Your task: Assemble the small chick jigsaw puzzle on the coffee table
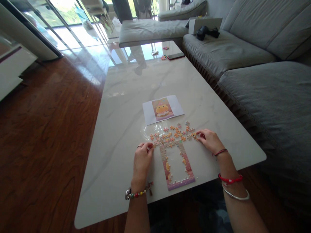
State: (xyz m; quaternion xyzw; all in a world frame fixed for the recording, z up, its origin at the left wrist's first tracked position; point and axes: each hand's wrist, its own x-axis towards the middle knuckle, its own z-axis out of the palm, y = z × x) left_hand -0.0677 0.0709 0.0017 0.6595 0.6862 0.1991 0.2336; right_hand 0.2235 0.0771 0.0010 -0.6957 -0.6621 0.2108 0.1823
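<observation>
Two bare hands work over a jigsaw border (181,184) on a marble-patterned table (116,129), viewed through the head camera I run from a distance. The border, its middle open to the tabletop, lies flat between the wearer's forearms, a spot I judge chosen so both hands can reach it. Loose pieces (177,133) spread just beyond its far edge, apparently strewn rather than stacked so each can be picked out by colour.

The left hand (143,157), just outside the border's far left corner, has thumb and fingers drawn together by the nearest pieces; I cannot tell whether anything is between them. The right hand (210,139), beyond and right of the border, brings its fingertips to a yellow piece (194,136) at the scatter's end, but I cannot tell from here if they are clamped on it.

Past the pieces, farther from the border, a printed sheet (162,109) lies picture side up, presumably as a reference kept in sight yet out of the hands' way.
</observation>
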